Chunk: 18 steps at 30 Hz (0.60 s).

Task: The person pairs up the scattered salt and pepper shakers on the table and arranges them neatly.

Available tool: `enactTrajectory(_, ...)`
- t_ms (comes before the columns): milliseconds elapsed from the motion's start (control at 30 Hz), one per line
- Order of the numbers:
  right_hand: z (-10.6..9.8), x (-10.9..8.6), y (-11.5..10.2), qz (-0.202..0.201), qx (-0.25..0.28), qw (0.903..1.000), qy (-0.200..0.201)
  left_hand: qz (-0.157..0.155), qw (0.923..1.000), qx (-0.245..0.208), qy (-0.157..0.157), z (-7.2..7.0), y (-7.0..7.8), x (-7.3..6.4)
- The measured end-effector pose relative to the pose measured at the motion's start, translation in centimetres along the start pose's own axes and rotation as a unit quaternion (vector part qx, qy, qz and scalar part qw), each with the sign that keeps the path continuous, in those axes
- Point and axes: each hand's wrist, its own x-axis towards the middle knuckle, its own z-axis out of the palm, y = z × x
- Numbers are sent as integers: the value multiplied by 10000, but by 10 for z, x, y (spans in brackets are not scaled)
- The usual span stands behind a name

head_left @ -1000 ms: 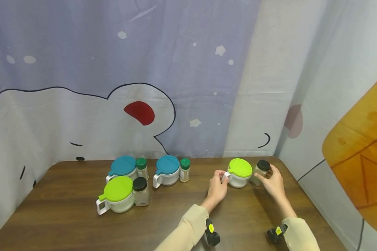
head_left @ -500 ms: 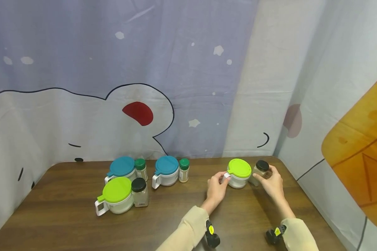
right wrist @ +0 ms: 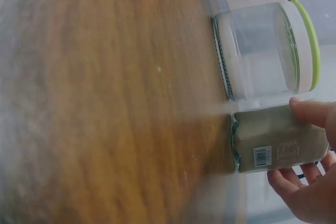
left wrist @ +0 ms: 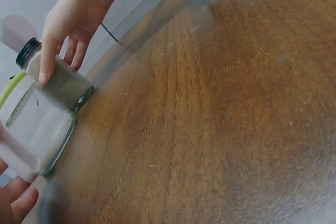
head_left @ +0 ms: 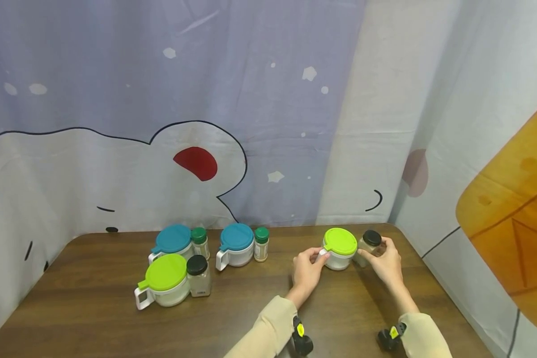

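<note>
At the right of the head view my left hand (head_left: 307, 272) pinches the white loop handle of a glass seasoning jar with a lime green lid (head_left: 341, 241). Just right of it, my right hand (head_left: 388, 262) grips a square spice jar with a black lid (head_left: 372, 238), thumb on one side and fingers on the other. Both jars stand upright on the table. From the right wrist, the spice jar (right wrist: 281, 139) shows greyish contents and a barcode, close beside the glass seasoning jar (right wrist: 257, 51). The left wrist view shows the same pair, the handle (left wrist: 18, 156) between my fingers.
On the left of the wooden table (head_left: 232, 318) stand another lime-lidded jar (head_left: 165, 272), a black-lidded spice jar (head_left: 199, 278), two blue-lidded jars, one at the back (head_left: 237, 236), and two green-capped shakers, one to the right (head_left: 261, 243). A printed curtain (head_left: 286, 124) hangs behind.
The black-lidded spice jar in my right hand has shifted slightly left, closer to the lime-lidded jar. My left hand keeps its hold on the handle. The head view has moved a little.
</note>
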Motion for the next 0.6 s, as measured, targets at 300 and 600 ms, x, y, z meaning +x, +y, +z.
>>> enactTrajectory(300,2,-2,2,74,166,9998,104,67,9998,201,-25,1,-2,1)
enactTrajectory(600,6,0,4,31,310,9993,188,105,9996,273,-5,-2,-2,1)
